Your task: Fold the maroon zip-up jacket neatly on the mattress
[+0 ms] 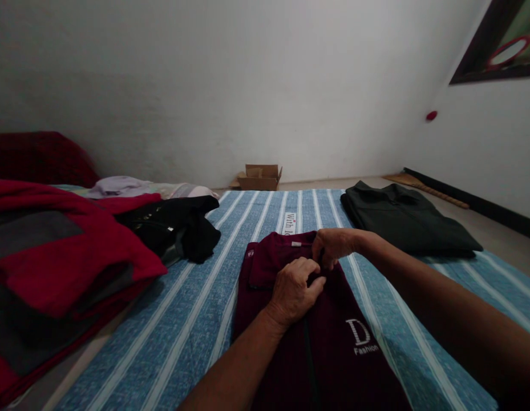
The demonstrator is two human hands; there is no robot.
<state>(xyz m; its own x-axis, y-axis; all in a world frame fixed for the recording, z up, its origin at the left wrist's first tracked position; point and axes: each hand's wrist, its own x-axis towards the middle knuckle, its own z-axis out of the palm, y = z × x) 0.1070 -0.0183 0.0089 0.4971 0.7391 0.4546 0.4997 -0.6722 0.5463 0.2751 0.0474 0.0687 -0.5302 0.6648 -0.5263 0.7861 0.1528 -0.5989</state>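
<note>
A maroon zip-up jacket (290, 354) lies folded in front of me, with white "D Fashion" lettering on its chest. Its collar (277, 251) is at the far end, and a small white label shows inside. My left hand (294, 288) rests on the upper front of the jacket, fingers curled at the collar's near edge. Close beside it, my right hand (333, 245) pinches the right side of the collar. The fingertips of both hands almost meet there, and the fabric between them is partly hidden.
Blue-and-white striped bedding (183, 319) lies under the jacket. To the right sits a folded dark garment (405, 220). Red and grey clothing (76, 245) is heaped at the left, beside a black garment (179, 225). A cardboard box (259, 181) stands by the wall.
</note>
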